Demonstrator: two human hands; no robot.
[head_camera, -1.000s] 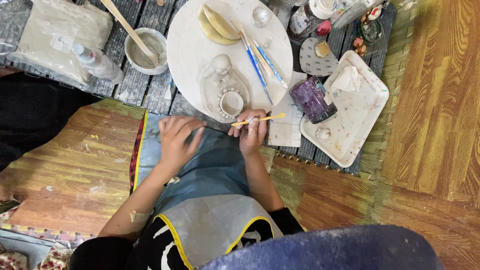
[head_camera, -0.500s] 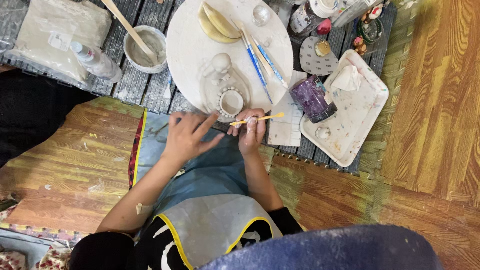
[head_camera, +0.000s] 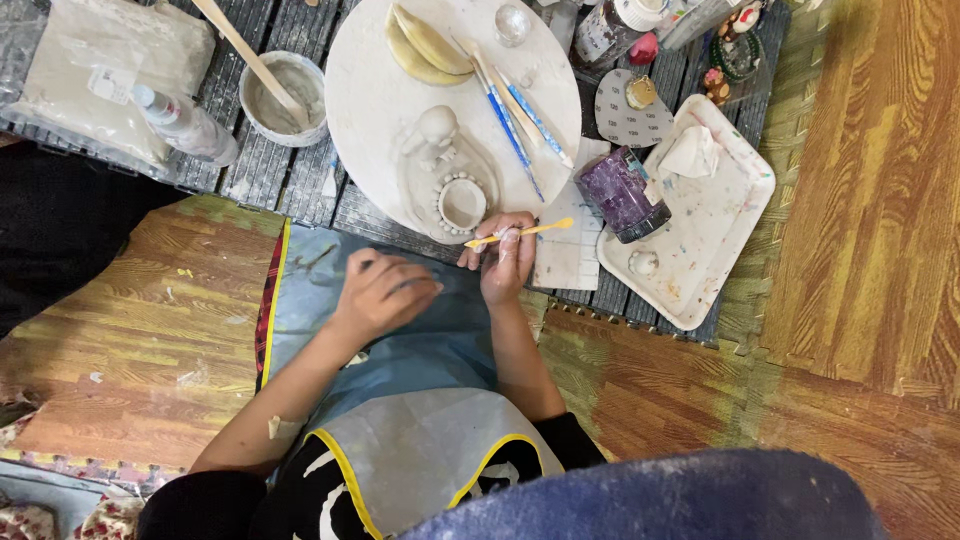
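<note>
A: Where is the yellow modelling tool (head_camera: 522, 232)?

B: Clamped between the right hand's (head_camera: 505, 262) fingertips, just below the round white board (head_camera: 380, 90). Its long axis lies nearly level, tip pointing right toward the purple cup (head_camera: 620, 195).

A: The left hand (head_camera: 383, 293)?

B: Loosely curled on the blue apron (head_camera: 400, 350), holding nothing.

A: Counts?

B: One yellow tool; two blue brushes (head_camera: 520, 125) on the board.

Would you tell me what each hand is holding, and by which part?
The right hand pinches a thin yellow tool near its left end. The left hand holds nothing visible.
</note>
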